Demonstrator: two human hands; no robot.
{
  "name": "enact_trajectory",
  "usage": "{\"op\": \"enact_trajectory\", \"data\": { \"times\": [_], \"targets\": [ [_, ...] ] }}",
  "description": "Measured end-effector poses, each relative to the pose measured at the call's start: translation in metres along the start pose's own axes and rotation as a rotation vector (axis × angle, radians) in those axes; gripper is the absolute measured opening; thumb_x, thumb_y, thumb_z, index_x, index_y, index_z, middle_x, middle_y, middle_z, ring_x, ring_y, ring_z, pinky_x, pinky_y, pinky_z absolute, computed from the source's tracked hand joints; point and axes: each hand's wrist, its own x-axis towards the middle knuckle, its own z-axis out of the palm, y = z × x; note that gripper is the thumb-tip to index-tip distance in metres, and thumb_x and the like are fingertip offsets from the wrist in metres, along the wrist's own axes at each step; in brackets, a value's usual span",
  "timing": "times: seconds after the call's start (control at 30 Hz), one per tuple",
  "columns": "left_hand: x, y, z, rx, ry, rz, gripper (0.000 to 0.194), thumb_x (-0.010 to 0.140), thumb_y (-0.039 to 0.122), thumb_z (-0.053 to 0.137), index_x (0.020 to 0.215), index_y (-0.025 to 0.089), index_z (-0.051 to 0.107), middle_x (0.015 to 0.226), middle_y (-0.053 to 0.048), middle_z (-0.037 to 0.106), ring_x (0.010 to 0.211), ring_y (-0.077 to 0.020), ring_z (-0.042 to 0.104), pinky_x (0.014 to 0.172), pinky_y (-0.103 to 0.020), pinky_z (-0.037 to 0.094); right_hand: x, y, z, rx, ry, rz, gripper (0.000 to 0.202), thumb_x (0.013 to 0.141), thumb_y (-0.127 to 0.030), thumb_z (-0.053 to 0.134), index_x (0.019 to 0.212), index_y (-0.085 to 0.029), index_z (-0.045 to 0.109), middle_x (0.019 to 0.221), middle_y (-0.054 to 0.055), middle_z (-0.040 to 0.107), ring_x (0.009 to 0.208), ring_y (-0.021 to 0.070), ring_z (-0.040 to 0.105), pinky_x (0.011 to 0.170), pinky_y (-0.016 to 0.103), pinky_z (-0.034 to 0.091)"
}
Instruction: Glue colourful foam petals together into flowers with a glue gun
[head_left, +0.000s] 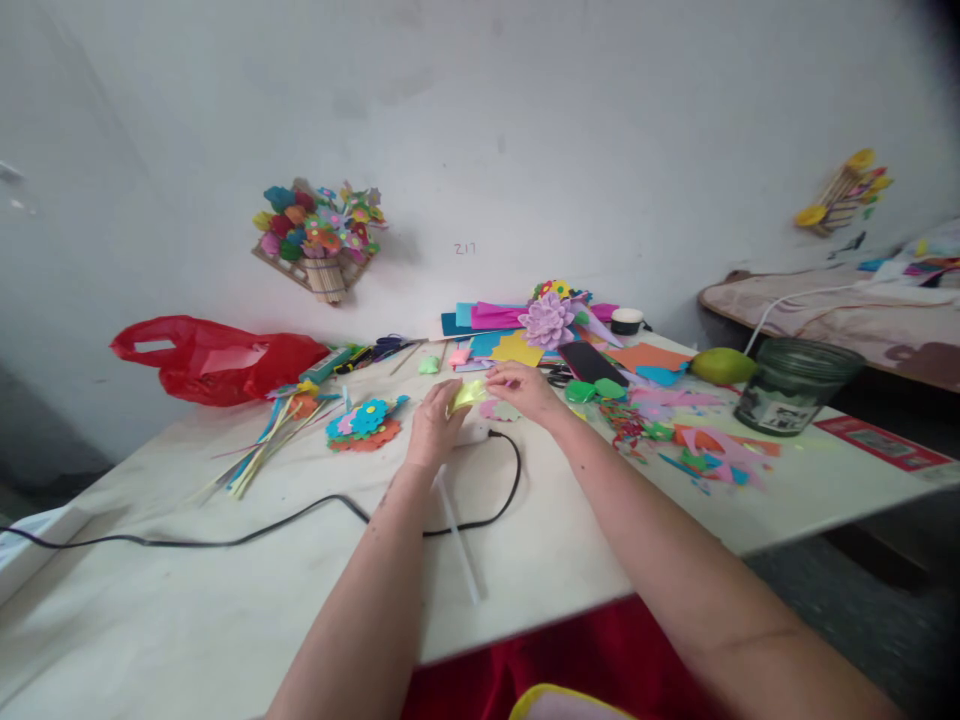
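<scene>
A glossy pale-yellow packet [468, 396] is held between my two hands above the table. My left hand [433, 425] is closed on its left side, thumb and fingers around it. At the packet's right edge my right hand [526, 392] pinches with thumb and forefinger. Below them lies a white corded tool [472, 434], mostly hidden by my left hand. A translucent stick [459, 540] slants toward the table's front edge. Scalloped foam flowers [367, 420] in blue, pink and orange rest left of my left hand. Small green [428, 365] and pink [460, 356] lumps sit just behind.
A black cord [247, 541] runs across the table. Paper strips [259, 450] and a red plastic bag [217, 360] lie left. Rightward are a phone [591, 370], coloured scraps [705, 450], a yellow-green fruit [722, 366] and a dark jar [796, 385]. Foam sheets [495, 318] lie against the wall.
</scene>
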Motion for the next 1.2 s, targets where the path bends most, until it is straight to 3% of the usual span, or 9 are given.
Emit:
{"op": "enact_trajectory", "data": {
  "times": [0.37, 0.53, 0.77, 0.93, 1.2],
  "targets": [
    [0.001, 0.001, -0.001, 0.004, -0.009, -0.006, 0.039, 0.074, 0.019, 0.055, 0.112, 0.02, 0.051, 0.111, -0.008, 0.057, 0.099, -0.0181, 0.055, 0.085, -0.031, 0.044, 0.0, -0.007, -0.001, 0.054, -0.082, 0.155, 0.005, 0.063, -0.019, 0.064, 0.065, -0.016, 0.067, 0.091, 0.008, 0.065, 0.083, 0.0161, 0.059, 0.072, 0.029, 0.046],
    [0.001, 0.001, 0.0, 0.013, -0.025, 0.002, 0.042, 0.072, 0.015, 0.055, 0.114, 0.021, 0.05, 0.109, -0.008, 0.055, 0.097, -0.0184, 0.054, 0.084, -0.031, 0.044, -0.001, -0.009, 0.0, 0.129, -0.122, 0.168, 0.003, 0.062, -0.018, 0.063, 0.062, -0.015, 0.064, 0.084, 0.007, 0.065, 0.084, 0.0168, 0.059, 0.073, 0.029, 0.045],
    [0.002, 0.003, -0.001, 0.086, -0.007, 0.048, 0.041, 0.071, 0.015, 0.055, 0.112, 0.018, 0.049, 0.1, -0.009, 0.049, 0.094, -0.0204, 0.051, 0.078, -0.033, 0.045, -0.004, -0.01, 0.002, 0.197, -0.255, 0.209, 0.011, 0.063, -0.024, 0.063, 0.069, -0.015, 0.066, 0.075, 0.004, 0.065, 0.066, 0.0131, 0.057, 0.059, 0.025, 0.045],
    [0.002, 0.004, -0.002, 0.1, 0.031, 0.032, 0.034, 0.07, 0.012, 0.053, 0.104, 0.016, 0.051, 0.099, -0.009, 0.049, 0.091, -0.0196, 0.052, 0.077, -0.031, 0.045, -0.005, -0.01, 0.002, 0.213, -0.308, 0.303, 0.017, 0.062, -0.028, 0.064, 0.073, -0.015, 0.067, 0.06, 0.001, 0.06, 0.044, 0.0083, 0.047, 0.043, 0.022, 0.037],
    [0.001, 0.002, 0.0, 0.094, 0.024, 0.032, 0.042, 0.066, 0.004, 0.049, 0.105, 0.02, 0.049, 0.099, -0.008, 0.049, 0.092, -0.0196, 0.052, 0.078, -0.031, 0.045, -0.006, -0.033, 0.003, 0.139, -0.322, 0.341, 0.013, 0.061, -0.025, 0.064, 0.068, -0.014, 0.067, 0.051, -0.001, 0.057, 0.043, 0.0091, 0.048, 0.041, 0.02, 0.035]
  ]
}}
